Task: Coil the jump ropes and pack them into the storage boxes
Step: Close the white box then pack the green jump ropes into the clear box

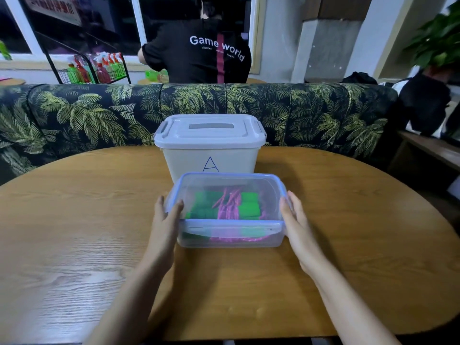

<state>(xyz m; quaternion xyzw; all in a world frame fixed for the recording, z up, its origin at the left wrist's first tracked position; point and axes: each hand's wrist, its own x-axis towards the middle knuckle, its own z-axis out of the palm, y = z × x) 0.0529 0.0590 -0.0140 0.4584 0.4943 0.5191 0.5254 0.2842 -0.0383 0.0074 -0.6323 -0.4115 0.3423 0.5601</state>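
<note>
While both hands flank it, the clear box (231, 239) stands near the middle of the wooden surface (87, 220), its blue-rimmed lid (229, 181) lying on top; whether the clips are snapped down cannot be told. Through the clear walls show the jump ropes (230, 207): green handles (206, 205) lying to the left and right, with pink cord (227, 210) bunched between them and spreading along the bottom at the front. The left hand (164, 221) lies against the box's left end, its fingers (159, 207) straight and close together, pointing away from the person, the thumb up against the lid's rim. The right hand (297, 220) mirrors it at the right end, fingers (292, 202) straight and flat against the wall and rim; neither hand curls round anything. Directly behind the clear box, touching it or very nearly so, stands a taller white storage box (194, 160) with its own cover (211, 135) on and latches at both ends, a blue letter A (210, 165) drawn on the wall that faces the person. Behind the surface runs a dark sofa (87, 113) printed with palm leaves. Beyond its back another person (199, 56) in a black shirt with white lettering faces away, next to a wire rack (94, 70) holding coloured spray bottles beneath a window. A leafy plant (438, 43) fills the upper right corner
</note>
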